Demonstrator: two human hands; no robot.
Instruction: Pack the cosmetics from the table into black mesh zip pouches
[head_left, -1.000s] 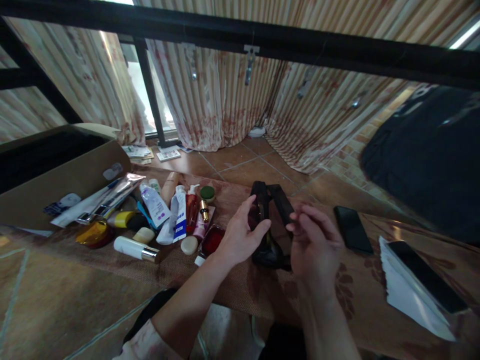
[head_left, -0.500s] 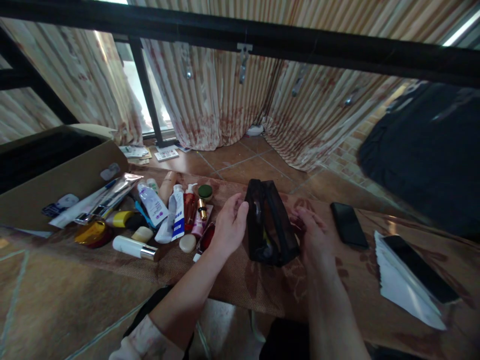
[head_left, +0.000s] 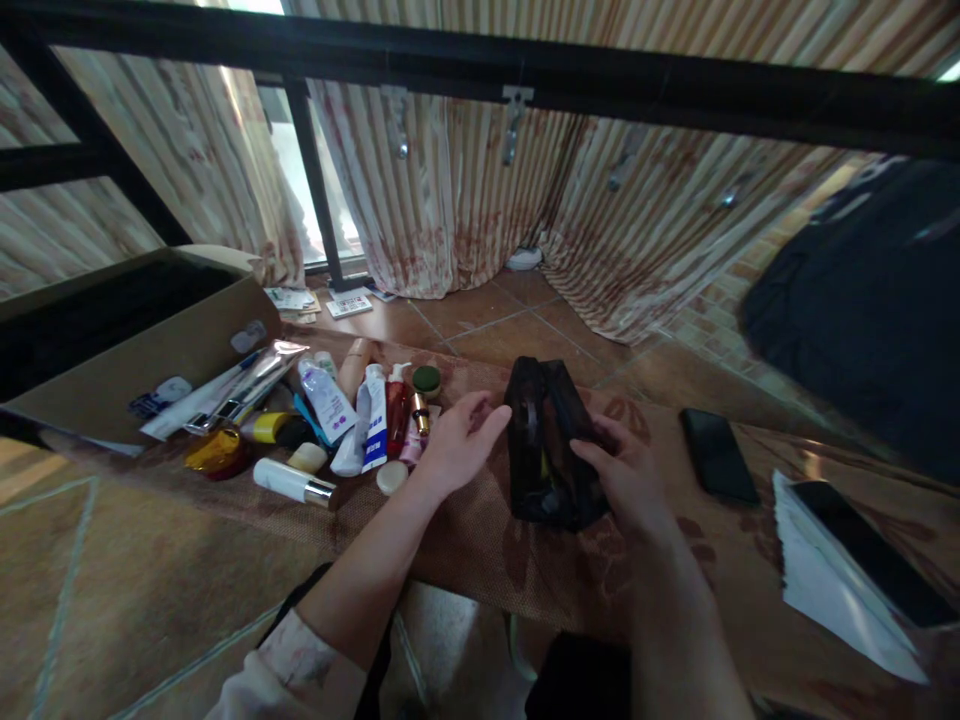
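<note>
A black see-through pouch (head_left: 529, 440) stands on the brown cloth in front of me, unzipped along its top. Something yellowish shows dimly inside it. My right hand (head_left: 622, 460) pinches the pouch's right side, thumb on the upper edge and fingers behind. On the other side, my left hand (head_left: 461, 445) is open, its thumb tip close to the pouch's left edge; whether it touches I cannot tell. Left of that hand lie a blue-and-white tube (head_left: 375, 420), a red pump bottle (head_left: 397, 410), a small gold-and-black bottle (head_left: 420, 413) and a round pale jar (head_left: 391, 478).
More toiletries, such as a white bottle with a silver cap (head_left: 294, 484) and a purple-white tube (head_left: 328, 398), lie by a cardboard box (head_left: 165, 360) at left. Two phones, one black phone (head_left: 718, 455) and another phone (head_left: 874, 550) on white paper (head_left: 840, 610), lie right. A dark rail (head_left: 480, 55) crosses above.
My right hand has closed its thumb over the pouch's right edge. My left hand stays spread beside the pouch. The whole view has shifted, so things appear slightly farther right.
</note>
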